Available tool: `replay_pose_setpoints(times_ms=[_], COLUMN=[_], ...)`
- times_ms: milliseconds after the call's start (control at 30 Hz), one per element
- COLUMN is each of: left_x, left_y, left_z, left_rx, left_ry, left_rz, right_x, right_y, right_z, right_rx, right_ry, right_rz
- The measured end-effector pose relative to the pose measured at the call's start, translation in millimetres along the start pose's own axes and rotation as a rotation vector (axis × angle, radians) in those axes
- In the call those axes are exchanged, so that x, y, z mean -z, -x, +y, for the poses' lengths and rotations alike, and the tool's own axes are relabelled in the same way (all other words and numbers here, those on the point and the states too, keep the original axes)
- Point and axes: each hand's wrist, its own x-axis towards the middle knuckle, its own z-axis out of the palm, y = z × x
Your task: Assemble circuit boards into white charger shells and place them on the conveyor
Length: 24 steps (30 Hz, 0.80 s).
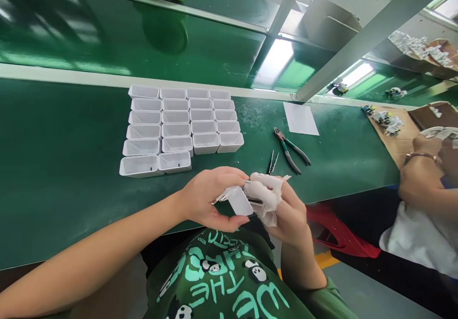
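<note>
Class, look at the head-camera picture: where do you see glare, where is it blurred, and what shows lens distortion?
Head view: bright glare patches lie on the green bench beneath the shelf; the left hand and right hand holding the white part and white cloth are fairly sharp; the co-worker's hand at the right edge is soft; the bench edge bows, showing wide-angle distortion.

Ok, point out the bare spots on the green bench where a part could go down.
Bare green table left of the white housings, and between the pliers and the cardboard. Crowded: the housings block, and the tweezers beside the pliers, just beyond the hands.
</note>
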Motion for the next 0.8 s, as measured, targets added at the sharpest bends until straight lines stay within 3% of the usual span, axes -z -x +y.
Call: replay_pose_setpoints(times_ms=[200, 433, 667, 800], left_x=[1.7, -2.0, -1.3, -2.5], left_y=[-1.2, 0.3, -1.3, -1.8], left_z=[2.3, 3.8, 9.3, 9.9], left_rx=[0.046, 0.078, 0.168, 0.186], left_ry=[-0.025, 0.029, -0.039, -0.018], left_rz=[-0.031, 0.035, -0.024, 0.012], right_x=[-0.4, -5.1, -1.9, -4.9], right_y=[4.2, 9.2, -2.6, 7.5], right_z=[1.5, 4.9, -3.6, 3.4], right_rx=[0.000, -0.015, -0.021, -0.131], right_ry=[0.032, -0.034, 0.036, -0.081], right_rz=[-0.005, 0.163, 0.144, 0.120])
